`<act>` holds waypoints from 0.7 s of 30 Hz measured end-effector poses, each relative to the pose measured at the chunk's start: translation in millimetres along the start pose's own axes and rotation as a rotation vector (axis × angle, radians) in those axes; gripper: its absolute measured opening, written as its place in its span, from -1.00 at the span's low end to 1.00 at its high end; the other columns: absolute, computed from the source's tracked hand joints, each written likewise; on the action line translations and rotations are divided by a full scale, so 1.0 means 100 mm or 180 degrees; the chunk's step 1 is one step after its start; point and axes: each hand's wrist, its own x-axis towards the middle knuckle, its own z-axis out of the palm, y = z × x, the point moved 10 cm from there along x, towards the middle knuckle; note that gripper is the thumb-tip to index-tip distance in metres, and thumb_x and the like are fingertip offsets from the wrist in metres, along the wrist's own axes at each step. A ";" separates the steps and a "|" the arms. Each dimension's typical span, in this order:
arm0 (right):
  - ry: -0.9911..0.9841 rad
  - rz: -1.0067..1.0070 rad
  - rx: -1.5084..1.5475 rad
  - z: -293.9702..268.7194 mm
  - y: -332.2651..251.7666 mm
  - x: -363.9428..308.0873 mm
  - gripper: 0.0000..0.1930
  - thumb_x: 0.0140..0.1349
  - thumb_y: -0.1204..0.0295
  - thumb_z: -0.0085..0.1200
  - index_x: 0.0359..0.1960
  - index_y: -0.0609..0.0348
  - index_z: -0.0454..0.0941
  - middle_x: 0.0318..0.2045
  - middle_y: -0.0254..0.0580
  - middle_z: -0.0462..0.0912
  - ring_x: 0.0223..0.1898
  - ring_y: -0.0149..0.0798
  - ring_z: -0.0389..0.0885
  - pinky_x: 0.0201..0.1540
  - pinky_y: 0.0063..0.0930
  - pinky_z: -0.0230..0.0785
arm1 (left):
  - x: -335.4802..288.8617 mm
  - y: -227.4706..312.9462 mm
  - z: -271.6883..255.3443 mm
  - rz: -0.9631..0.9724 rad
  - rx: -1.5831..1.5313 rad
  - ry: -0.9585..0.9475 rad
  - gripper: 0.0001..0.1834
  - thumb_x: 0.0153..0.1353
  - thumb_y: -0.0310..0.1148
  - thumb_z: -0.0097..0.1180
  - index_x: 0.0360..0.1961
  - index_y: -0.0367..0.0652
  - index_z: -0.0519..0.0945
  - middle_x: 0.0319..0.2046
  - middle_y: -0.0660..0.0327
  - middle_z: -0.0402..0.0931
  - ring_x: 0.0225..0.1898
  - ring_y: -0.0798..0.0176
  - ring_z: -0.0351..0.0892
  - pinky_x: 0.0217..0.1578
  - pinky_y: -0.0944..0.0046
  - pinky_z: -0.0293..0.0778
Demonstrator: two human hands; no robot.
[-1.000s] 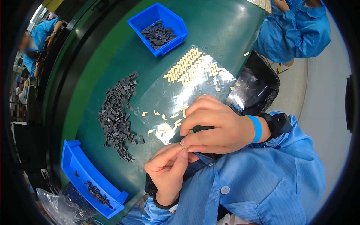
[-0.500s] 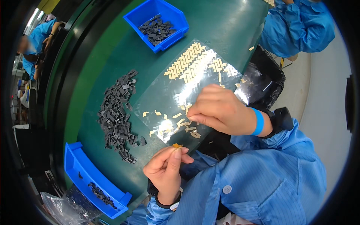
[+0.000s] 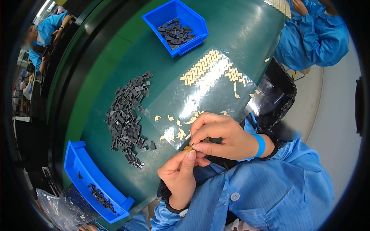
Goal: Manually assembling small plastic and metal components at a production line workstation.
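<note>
My left hand [image 3: 181, 173] is closed, its thumb and fingertips pinching a small orange-yellow piece [image 3: 188, 147]. My right hand [image 3: 225, 136] meets it there, thumb and forefinger pressed together at the same piece. Whether the right fingers hold a part of their own is hidden. Just beyond both hands lies a clear plastic sheet [image 3: 165, 102]. Rows of small cream pieces [image 3: 204, 67] cover its far part in a zigzag pattern. Loose curled cream pieces [image 3: 181, 134] are scattered on its near end, some of them behind my right hand.
A heap of small dark grey parts [image 3: 125, 111] lies left of the sheet on the green table [image 3: 127, 50]. A blue bin [image 3: 198, 25] with similar parts stands at the back; another [image 3: 83, 165] is at near left. A black bag [image 3: 279, 92] and a person in blue [image 3: 312, 34] are at right.
My right hand has come down and toward me from the loose cream pieces to my left fingertips. Both hands now meet at the orange-yellow piece. The whole view has shifted slightly.
</note>
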 end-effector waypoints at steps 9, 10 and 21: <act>-0.0002 -0.0524 -0.0958 -0.03 -0.16 0.03 -0.92 0.06 0.45 0.11 -0.42 0.15 0.54 -0.40 -0.23 0.48 -0.36 -0.18 0.45 -0.31 -0.38 0.28 | 0.02 0.19 -0.12 0.0631 0.0311 0.0267 -0.86 0.10 -0.58 0.09 -0.31 -0.43 0.58 -0.21 0.00 0.47 -0.32 0.27 0.52 -0.27 0.39 0.48; -0.0005 -0.0533 -0.0949 -0.02 -0.18 0.03 -0.92 0.06 0.45 0.11 -0.42 0.15 0.54 -0.40 -0.23 0.48 -0.36 -0.18 0.45 -0.31 -0.38 0.28 | 0.02 0.21 -0.16 0.0706 0.0234 0.0340 -0.86 0.06 -0.63 0.12 -0.31 -0.40 0.60 -0.21 0.03 0.47 -0.29 0.32 0.50 -0.26 0.44 0.44; 0.0090 -0.0017 -0.0416 0.05 -0.03 0.00 -0.89 0.03 0.47 0.12 -0.43 0.24 0.55 -0.51 -0.21 0.52 -0.49 -0.29 0.50 -0.45 -0.48 0.31 | -0.02 0.29 -0.06 0.1016 0.0640 0.0391 -0.87 0.05 -0.58 0.12 -0.34 -0.38 0.60 -0.27 0.13 0.39 -0.27 0.33 0.38 -0.25 0.42 0.31</act>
